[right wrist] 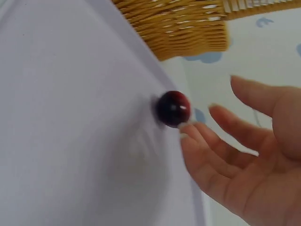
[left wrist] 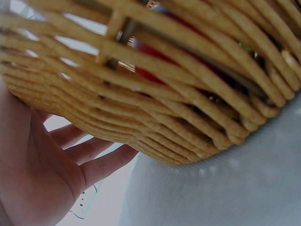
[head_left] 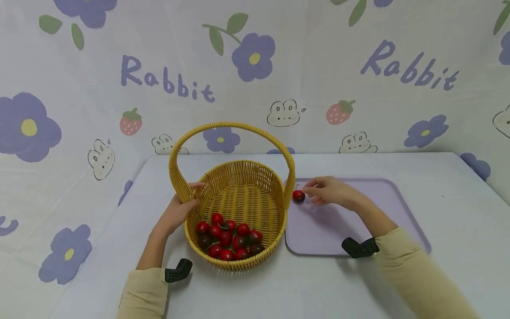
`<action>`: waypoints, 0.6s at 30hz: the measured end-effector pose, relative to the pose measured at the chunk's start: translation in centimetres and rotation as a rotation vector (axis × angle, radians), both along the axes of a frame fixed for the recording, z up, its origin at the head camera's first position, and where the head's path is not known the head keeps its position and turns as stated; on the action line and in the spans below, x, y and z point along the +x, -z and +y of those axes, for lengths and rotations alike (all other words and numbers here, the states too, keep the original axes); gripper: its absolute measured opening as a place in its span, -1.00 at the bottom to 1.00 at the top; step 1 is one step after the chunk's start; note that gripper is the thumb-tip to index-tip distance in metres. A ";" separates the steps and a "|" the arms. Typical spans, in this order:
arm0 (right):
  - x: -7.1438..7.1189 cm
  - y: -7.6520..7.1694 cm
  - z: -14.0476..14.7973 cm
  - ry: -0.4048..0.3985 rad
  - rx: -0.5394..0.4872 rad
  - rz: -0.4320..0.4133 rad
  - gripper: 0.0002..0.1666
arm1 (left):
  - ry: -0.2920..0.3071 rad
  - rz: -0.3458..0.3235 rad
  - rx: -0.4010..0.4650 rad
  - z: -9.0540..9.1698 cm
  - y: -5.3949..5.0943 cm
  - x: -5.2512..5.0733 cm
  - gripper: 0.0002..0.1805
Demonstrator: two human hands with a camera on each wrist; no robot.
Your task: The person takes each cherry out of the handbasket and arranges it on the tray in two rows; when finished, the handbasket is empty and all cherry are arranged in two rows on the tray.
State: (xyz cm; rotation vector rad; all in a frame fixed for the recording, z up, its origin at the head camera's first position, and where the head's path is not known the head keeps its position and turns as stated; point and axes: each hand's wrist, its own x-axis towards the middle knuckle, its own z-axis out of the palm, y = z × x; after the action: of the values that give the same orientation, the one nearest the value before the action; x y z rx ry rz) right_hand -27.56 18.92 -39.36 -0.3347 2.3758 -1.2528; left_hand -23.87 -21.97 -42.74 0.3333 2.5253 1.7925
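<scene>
A yellow wicker basket (head_left: pixel 239 265) with a tall arched handle stands on the table, several dark red cherries (head_left: pixel 226 238) gathered in its near part. My left hand (head_left: pixel 179 212) holds its left side where the handle meets the rim, the thumb on the near side of the handle's foot. From the left wrist view, that hand's fingers (left wrist: pixel 106 165) lie along the outside of the weave. One cherry (right wrist: pixel 173 109) with a stem rests on the lilac tray (head_left: pixel 318 241), near its left edge. Beside that cherry, my right hand (head_left: pixel 332 192) has its fingers loosely bent, thumb and index apart, gripping nothing.
The lilac tray lies right of the basket, close against it. Under both is a white-covered table (head_left: pixel 255 297). Behind hangs a white cloth (head_left: pixel 311 53) printed with purple flowers, rabbits and strawberries. The handle (head_left: pixel 235 126) arches high over the basket.
</scene>
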 end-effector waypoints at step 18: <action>3.0 -2.9 -0.4 -0.521 -0.264 -0.189 -0.57 | -0.001 -0.005 0.005 -0.1 0.1 0.0 -0.53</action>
State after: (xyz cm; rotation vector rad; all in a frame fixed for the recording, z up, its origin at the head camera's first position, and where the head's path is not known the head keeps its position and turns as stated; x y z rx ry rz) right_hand -24.57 18.56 -36.45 -0.8175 1.8014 -1.2688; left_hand -23.88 -22.03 -42.85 0.3280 2.5187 1.7982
